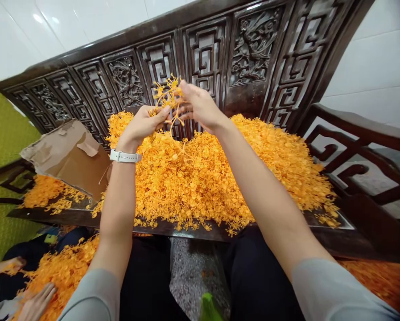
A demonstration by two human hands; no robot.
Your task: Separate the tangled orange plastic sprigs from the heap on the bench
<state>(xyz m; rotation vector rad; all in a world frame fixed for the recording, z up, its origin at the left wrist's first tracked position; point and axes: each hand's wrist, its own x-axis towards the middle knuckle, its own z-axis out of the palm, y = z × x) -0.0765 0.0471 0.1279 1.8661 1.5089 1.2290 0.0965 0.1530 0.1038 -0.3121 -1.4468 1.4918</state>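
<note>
Both of my hands are raised over the heap of orange plastic pieces (193, 187), near the bench back. Between them is a cluster of orange plastic flower sprigs (169, 96) with thin branching stems. My left hand (144, 125), with a pale watch strap on its wrist, pinches the lower left of the cluster between thumb and fingers. From the right, my right hand (201, 107) has its curled fingers on the cluster's other side, some of them slightly apart. A thin orange strand hangs below the hands toward the heap.
The heap lies on a dark carved wooden bench (200, 232) with an openwork back and a right armrest (360, 156). A torn cardboard box (76, 156) leans at the left. Another person's hands (39, 301) are by more orange pieces at lower left.
</note>
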